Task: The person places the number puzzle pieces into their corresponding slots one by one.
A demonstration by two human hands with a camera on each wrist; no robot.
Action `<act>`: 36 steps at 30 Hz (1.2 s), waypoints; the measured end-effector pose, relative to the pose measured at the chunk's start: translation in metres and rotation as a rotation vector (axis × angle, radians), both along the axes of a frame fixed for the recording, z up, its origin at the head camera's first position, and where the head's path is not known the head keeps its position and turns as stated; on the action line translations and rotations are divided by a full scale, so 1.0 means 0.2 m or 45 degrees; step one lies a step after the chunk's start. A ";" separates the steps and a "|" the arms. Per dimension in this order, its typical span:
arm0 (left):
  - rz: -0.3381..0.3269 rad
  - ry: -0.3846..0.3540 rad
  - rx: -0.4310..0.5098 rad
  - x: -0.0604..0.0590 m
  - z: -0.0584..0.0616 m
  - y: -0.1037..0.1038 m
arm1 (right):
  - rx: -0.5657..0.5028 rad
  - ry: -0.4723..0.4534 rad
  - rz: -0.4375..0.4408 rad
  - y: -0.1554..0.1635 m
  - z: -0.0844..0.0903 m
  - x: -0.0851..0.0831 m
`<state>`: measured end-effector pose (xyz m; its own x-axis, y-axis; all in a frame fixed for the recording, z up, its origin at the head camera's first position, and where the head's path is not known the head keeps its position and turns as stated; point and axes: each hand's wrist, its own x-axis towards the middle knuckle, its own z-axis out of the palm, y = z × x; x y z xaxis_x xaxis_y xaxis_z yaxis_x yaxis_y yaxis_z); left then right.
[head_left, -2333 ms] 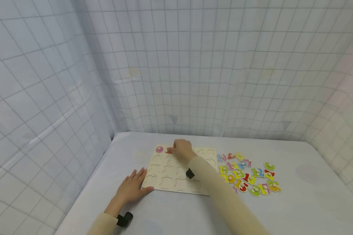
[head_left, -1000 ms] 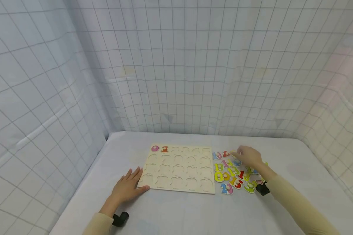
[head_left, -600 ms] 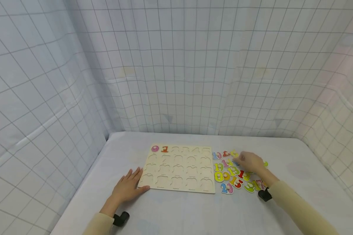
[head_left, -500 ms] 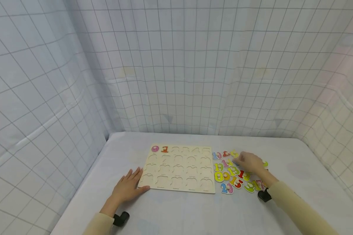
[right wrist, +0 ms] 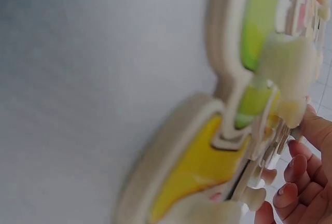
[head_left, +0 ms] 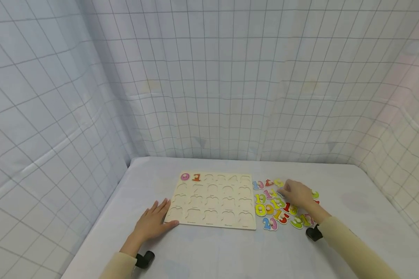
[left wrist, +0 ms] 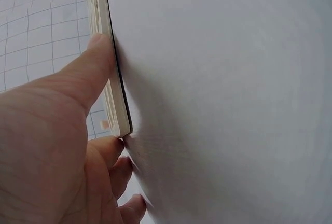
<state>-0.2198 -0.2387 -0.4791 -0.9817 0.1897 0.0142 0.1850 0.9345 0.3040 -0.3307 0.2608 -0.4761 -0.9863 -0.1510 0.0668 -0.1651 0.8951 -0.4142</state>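
Pieces, head view: painted numerals, most clustered right of cream board, two in its recesses. Left hand flat, fingers spread, at board's corner; right hand curled over cluster. Left wrist: smooth board edge; thumb touching it, nothing gripped. Right wrist: thick rims, rounded knobs; thumb near forefinger, cannot tell if pinching.

The site presents as a curtained recording booth, shown by white grid-patterned curtains hanging along the far, left and right edges of the white tabletop and a black camera strapped to each wrist.
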 end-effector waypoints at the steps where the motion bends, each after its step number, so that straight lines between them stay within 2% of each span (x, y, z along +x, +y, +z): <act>1: 0.002 -0.004 0.005 0.00 0.00 0.00 | 0.001 -0.014 -0.011 0.00 0.01 0.00; 4: 0.004 -0.013 0.012 0.01 0.02 0.01 | -0.003 -0.013 -0.017 -0.01 0.03 -0.01; 11: 0.006 -0.002 0.003 0.02 0.02 0.01 | -0.009 0.087 0.093 -0.11 0.07 -0.07; 16: 0.004 -0.006 0.023 0.02 0.02 0.01 | 0.044 0.101 0.150 -0.27 0.10 -0.13; 20: 0.003 -0.009 0.028 0.02 0.02 0.01 | 0.071 0.115 0.239 -0.41 0.15 -0.16; 27: 0.000 -0.008 0.023 0.01 0.01 0.00 | 0.144 0.232 0.344 -0.63 0.18 -0.22; 31: 0.006 -0.013 0.018 0.01 0.01 0.00 | 0.138 0.233 0.389 -0.75 0.19 -0.26; 36: 0.010 -0.024 0.016 0.01 0.02 0.00 | 0.154 0.194 0.393 -0.89 0.20 -0.30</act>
